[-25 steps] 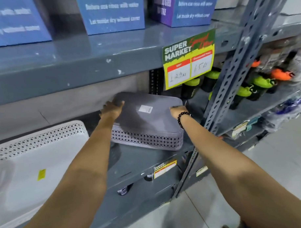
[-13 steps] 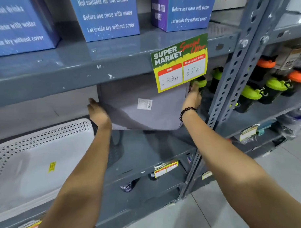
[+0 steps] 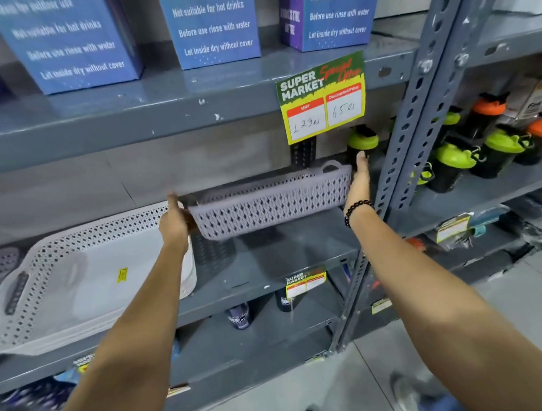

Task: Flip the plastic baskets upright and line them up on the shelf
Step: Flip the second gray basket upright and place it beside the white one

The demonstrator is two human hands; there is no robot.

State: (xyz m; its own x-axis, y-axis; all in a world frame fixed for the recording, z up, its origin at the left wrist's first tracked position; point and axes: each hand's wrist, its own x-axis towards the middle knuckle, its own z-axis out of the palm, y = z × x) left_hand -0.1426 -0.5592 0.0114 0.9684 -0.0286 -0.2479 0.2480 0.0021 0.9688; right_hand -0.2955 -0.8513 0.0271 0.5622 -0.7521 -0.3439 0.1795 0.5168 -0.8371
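Note:
A grey-lilac perforated plastic basket (image 3: pixel 272 202) hangs upright just above the middle shelf (image 3: pixel 265 267), its open side facing up and one end handle showing at the right. My left hand (image 3: pixel 175 218) grips its left end and my right hand (image 3: pixel 359 177), with a black bead bracelet at the wrist, presses flat against its right end. A white perforated basket (image 3: pixel 82 282) lies on the same shelf to the left, tilted with its open side toward me and overhanging the shelf's front edge.
A yellow price sign (image 3: pixel 321 99) hangs from the shelf above, where blue boxes (image 3: pixel 214 29) stand. Black bottles with green and orange lids (image 3: pixel 455 162) fill the shelf to the right, past a slotted grey upright (image 3: pixel 405 133). One green-lidded bottle (image 3: pixel 362 140) stands just behind my right hand.
The grey basket went from bottom-up on the shelf, through standing on edge with its base toward me, to upright. Both hands stayed at its ends.

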